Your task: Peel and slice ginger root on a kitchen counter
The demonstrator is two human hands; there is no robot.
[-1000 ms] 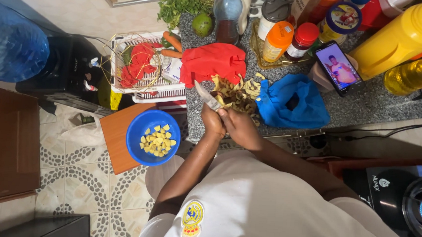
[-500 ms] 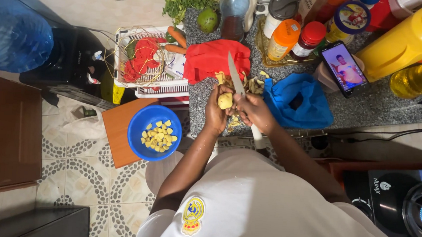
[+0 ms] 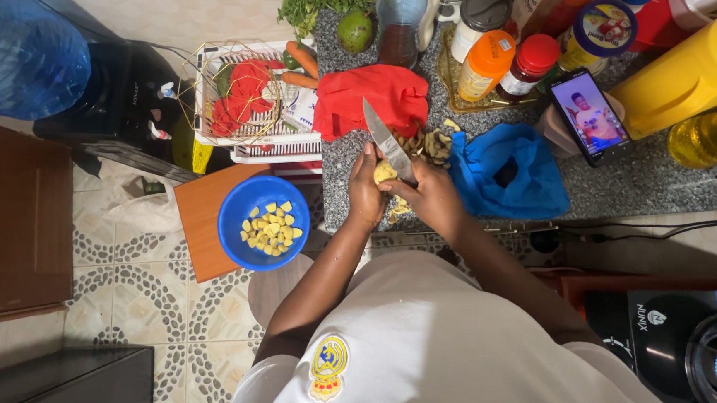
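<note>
My left hand [image 3: 365, 192] grips a small yellow peeled piece of plantain [image 3: 384, 172] over the edge of the speckled granite counter [image 3: 625, 180]. My right hand [image 3: 432, 194] holds a knife [image 3: 387, 140] whose blade points up and to the left, its edge against the yellow piece. Peelings [image 3: 428, 143] lie in a heap on the counter just beyond the hands. A blue bowl [image 3: 237, 219] with several yellow cut chunks rests on a wooden board [image 3: 202, 217] to the left of my left arm.
A red cloth [image 3: 371, 98] and a blue bag [image 3: 505, 173] flank the peelings. Bottles, jars, a phone [image 3: 589, 114] and yellow oil jugs [image 3: 692, 71] crowd the counter's back. A white rack [image 3: 248, 103] with carrots and red peppers stands left, next to a large blue water bottle [image 3: 19, 52].
The knife has swung from lying low among the peelings to standing up against the yellow piece. Both hands have drawn closer together at the counter's edge.
</note>
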